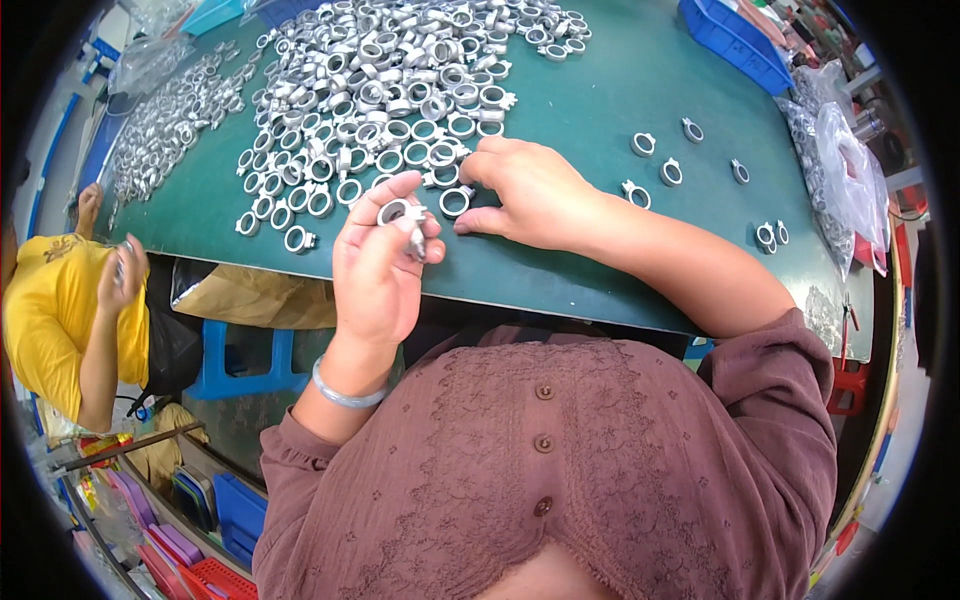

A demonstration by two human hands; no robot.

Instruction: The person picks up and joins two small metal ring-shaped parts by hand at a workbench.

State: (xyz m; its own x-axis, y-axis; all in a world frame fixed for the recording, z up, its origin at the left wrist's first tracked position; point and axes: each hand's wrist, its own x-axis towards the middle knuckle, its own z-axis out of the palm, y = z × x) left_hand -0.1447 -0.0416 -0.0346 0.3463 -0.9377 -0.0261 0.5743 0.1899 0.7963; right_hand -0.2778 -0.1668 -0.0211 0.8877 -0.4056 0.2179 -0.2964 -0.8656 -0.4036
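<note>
My left hand (pixel 375 275), palm turned up, is closed around a small silvery metal ring clamp (pixel 396 212) with a lugged side. Another bit of metal shows lower between its fingers; whether it belongs to a second clamp I cannot tell. At the near edge of the pile, my right hand (pixel 530 195) curves over the table with thumb and forefinger apart. A loose ring clamp (pixel 455 203) lies right at its fingertips. Behind both hands spreads a large heap of the same ring clamps (pixel 370 90).
The green table (pixel 570 275) carries several scattered clamps (pixel 671 172) at the right. A blue bin (pixel 735 42) and clear plastic bags (pixel 840 160) line its far right edge. At the left, a co-worker in yellow (pixel 60 320) sits by a second heap (pixel 175 135). A blue stool (pixel 245 360) stands below.
</note>
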